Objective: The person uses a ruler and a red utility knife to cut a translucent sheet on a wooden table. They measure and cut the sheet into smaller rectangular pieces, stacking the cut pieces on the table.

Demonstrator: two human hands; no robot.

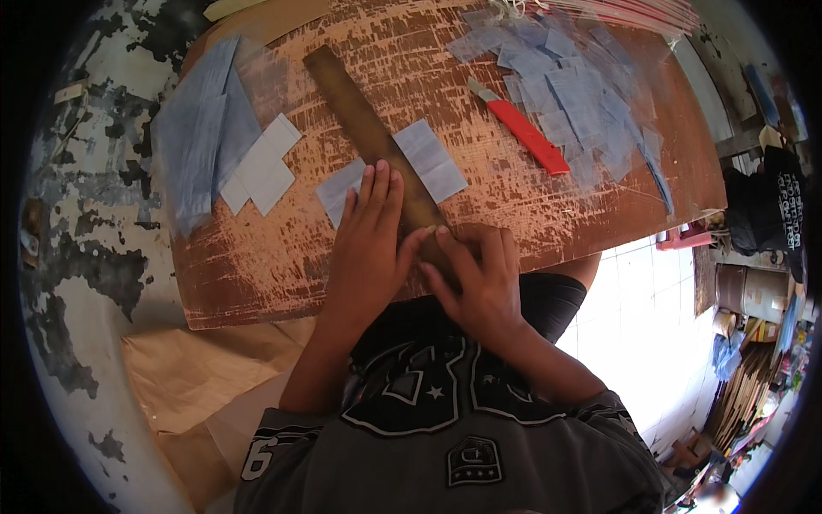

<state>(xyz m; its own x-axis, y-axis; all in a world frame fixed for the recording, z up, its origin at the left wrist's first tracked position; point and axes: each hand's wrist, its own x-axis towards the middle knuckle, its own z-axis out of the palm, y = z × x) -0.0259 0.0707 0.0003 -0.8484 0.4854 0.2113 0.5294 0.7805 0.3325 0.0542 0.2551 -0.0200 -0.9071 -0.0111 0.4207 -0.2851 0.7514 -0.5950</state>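
A long, flat, brownish strip like a straightedge (pixel 353 103) lies slantwise on the worn table, its near end by my body. Beneath it sits a pale bluish sheet (pixel 432 161), showing on both sides of the strip. My left hand (pixel 366 227) rests on the strip and the sheet's left part, fingers stretched out flat. Thumb and fingers of my right hand (pixel 484 274) close around the strip's near end, and the two thumbs almost meet there. To the right of the strip, a red utility knife (pixel 528 135) lies with its blade end pointing away from me.
Small translucent pieces (pixel 569 90) are heaped at the far right of the table (pixel 599 210). Long bluish sheets (pixel 199 128) and white cut pieces (pixel 267 167) lie on the left. Thin reddish sticks (pixel 638 10) cross the far edge. Brown paper (pixel 210 377) is below the table's left side.
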